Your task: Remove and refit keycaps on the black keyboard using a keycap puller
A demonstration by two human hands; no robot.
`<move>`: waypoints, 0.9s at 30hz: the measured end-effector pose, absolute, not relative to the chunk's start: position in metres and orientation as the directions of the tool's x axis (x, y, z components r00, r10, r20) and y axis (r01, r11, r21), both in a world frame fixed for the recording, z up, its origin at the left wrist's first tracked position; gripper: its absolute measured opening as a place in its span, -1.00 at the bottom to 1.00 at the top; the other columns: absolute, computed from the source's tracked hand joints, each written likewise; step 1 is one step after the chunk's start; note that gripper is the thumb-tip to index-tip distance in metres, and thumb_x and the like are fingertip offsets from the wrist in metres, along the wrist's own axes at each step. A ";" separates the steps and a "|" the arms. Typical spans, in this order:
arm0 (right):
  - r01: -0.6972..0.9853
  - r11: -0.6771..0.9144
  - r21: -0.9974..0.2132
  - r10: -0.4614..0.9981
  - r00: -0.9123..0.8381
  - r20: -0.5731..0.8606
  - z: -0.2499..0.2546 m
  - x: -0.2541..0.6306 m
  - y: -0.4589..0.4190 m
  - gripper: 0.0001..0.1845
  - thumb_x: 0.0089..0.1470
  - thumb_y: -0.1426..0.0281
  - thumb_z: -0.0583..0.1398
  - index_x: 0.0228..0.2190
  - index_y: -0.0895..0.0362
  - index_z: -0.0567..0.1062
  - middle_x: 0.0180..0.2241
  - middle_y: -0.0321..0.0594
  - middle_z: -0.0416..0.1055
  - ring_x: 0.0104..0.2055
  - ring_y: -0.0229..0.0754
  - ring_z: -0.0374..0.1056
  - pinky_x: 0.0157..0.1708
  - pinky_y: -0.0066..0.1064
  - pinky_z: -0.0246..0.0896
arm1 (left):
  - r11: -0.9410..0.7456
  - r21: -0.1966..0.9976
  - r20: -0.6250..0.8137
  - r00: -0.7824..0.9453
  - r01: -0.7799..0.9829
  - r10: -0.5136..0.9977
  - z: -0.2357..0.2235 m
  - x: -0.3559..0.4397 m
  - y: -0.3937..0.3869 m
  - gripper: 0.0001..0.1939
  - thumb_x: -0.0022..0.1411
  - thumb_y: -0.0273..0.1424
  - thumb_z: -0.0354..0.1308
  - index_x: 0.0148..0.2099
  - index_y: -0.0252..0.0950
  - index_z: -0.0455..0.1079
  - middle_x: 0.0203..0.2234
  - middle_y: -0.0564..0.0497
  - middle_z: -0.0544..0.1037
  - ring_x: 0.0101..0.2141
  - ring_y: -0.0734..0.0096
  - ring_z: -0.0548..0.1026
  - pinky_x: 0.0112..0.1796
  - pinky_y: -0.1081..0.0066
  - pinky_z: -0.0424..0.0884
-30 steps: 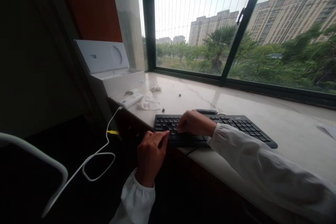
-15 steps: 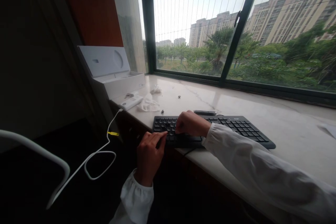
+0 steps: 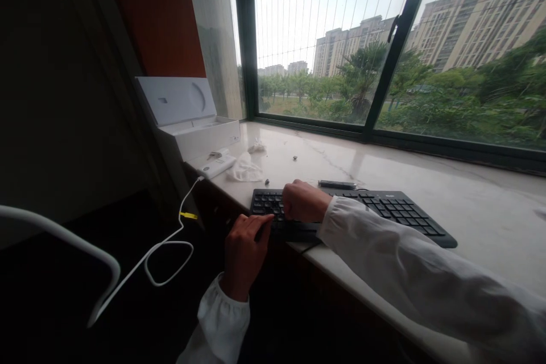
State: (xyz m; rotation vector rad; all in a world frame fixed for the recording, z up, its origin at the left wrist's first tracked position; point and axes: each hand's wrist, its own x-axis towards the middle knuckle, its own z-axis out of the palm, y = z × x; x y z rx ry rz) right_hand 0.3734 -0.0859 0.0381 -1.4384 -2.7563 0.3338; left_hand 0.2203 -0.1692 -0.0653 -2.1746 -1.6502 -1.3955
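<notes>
A black keyboard (image 3: 409, 216) lies along the front edge of the pale stone sill. Over its left part, my right hand (image 3: 305, 200) is curled with the fingers pointing down at the keys. Whatever those fingertips hold is hidden behind the hand. At the keyboard's near left edge is my left hand (image 3: 249, 239), its thumb and fingers pinched together at the tips. Anything in that pinch is too small to make out. Just beyond the keyboard sits a small dark piece (image 3: 267, 182).
A slim dark pen-like object (image 3: 336, 185) lies behind the keyboard. Crumpled white tissue (image 3: 246, 169), a white device (image 3: 216, 166) with a cable (image 3: 181, 202), and an open white box (image 3: 205, 139) stand left. Another small piece (image 3: 294, 158) lies farther back. The sill's edge drops off in front.
My right hand has shifted slightly left across the keys, closer to my left hand. My left hand stays pinched at about the same spot. The view has moved a little.
</notes>
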 end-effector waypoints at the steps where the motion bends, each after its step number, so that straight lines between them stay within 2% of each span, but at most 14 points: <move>1: 0.811 0.546 -0.210 0.816 -0.572 -0.083 0.037 0.374 -0.085 -0.87 -0.18 0.53 0.32 -0.48 0.16 0.67 -0.51 -0.17 0.54 -0.44 -0.21 0.44 -0.47 -0.51 0.21 | -0.420 0.439 0.684 0.008 0.795 0.730 -0.065 0.220 -0.169 -0.81 0.33 -0.40 0.08 -0.10 -0.16 0.51 -0.26 0.06 0.62 -0.28 0.34 0.46 -0.18 0.33 0.38; 6: 0.783 0.518 -0.344 0.816 -0.573 -0.075 0.036 0.391 -0.075 -0.83 -0.15 0.38 0.35 -0.40 0.10 0.68 -0.51 -0.26 0.55 -0.43 -0.24 0.44 -0.42 -0.53 0.22 | -0.434 0.459 0.683 0.005 0.775 0.730 -0.063 0.219 -0.170 -0.81 0.33 -0.41 0.08 -0.09 -0.18 0.51 -0.26 0.06 0.62 -0.27 0.35 0.46 -0.17 0.33 0.39; 10: 0.783 0.505 -0.364 0.835 -0.550 -0.024 0.031 0.400 -0.080 -0.83 -0.10 0.31 0.31 -0.41 0.08 0.68 -0.52 -0.29 0.55 -0.43 -0.25 0.43 -0.45 -0.53 0.19 | -0.453 0.483 0.687 -0.003 0.750 0.727 -0.065 0.219 -0.170 -0.81 0.33 -0.41 0.08 -0.09 -0.19 0.51 -0.26 0.04 0.62 -0.28 0.36 0.45 -0.18 0.32 0.39; 14: 0.780 0.519 -0.350 0.831 -0.556 -0.007 0.032 0.400 -0.085 -0.87 -0.09 0.34 0.30 -0.44 0.07 0.67 -0.54 -0.31 0.54 -0.48 -0.28 0.40 -0.46 -0.52 0.17 | -0.471 0.489 0.707 -0.018 0.735 0.707 -0.069 0.218 -0.168 -0.82 0.33 -0.43 0.09 -0.09 -0.19 0.50 -0.26 0.05 0.62 -0.28 0.36 0.46 -0.19 0.32 0.39; 17: 0.792 0.517 -0.324 0.854 -0.500 0.141 0.046 0.407 -0.066 -0.85 -0.05 0.27 0.30 -0.42 0.03 0.67 -0.52 -0.32 0.55 -0.46 -0.26 0.40 -0.42 -0.48 0.18 | -0.496 0.481 0.742 -0.035 0.723 0.669 -0.072 0.215 -0.170 -0.82 0.32 -0.44 0.10 -0.10 -0.19 0.50 -0.26 0.04 0.62 -0.27 0.37 0.48 -0.17 0.33 0.40; 20: 0.869 0.425 -0.255 0.897 -0.366 0.249 0.059 0.420 -0.025 -0.83 -0.02 0.28 0.30 -0.39 0.06 0.67 -0.44 -0.25 0.58 -0.36 -0.20 0.43 -0.36 -0.43 0.20 | -0.526 0.466 0.783 -0.054 0.711 0.620 -0.077 0.209 -0.179 -0.80 0.31 -0.48 0.11 -0.07 -0.18 0.48 -0.28 0.04 0.62 -0.30 0.39 0.50 -0.20 0.37 0.42; 24: 0.926 0.338 -0.170 0.930 -0.300 0.214 0.055 0.431 0.040 -0.79 0.02 0.27 0.29 -0.32 0.11 0.66 -0.37 -0.18 0.58 -0.29 -0.15 0.42 -0.26 -0.39 0.22 | -0.587 0.464 0.800 -0.030 0.663 0.599 -0.101 0.204 -0.200 -0.70 0.28 -0.54 0.10 0.02 -0.16 0.41 -0.41 0.09 0.60 -0.41 0.48 0.51 -0.33 0.47 0.45; 27: 0.934 0.318 -0.165 0.941 -0.289 0.177 0.038 0.425 0.079 -0.73 0.09 0.30 0.25 -0.19 0.15 0.61 -0.27 -0.15 0.57 -0.22 -0.17 0.41 -0.17 -0.40 0.23 | -0.658 0.403 0.844 0.020 0.636 0.537 -0.131 0.206 -0.214 -0.69 0.28 -0.55 0.05 0.01 -0.16 0.42 -0.53 0.12 0.57 -0.55 0.51 0.51 -0.40 0.48 0.47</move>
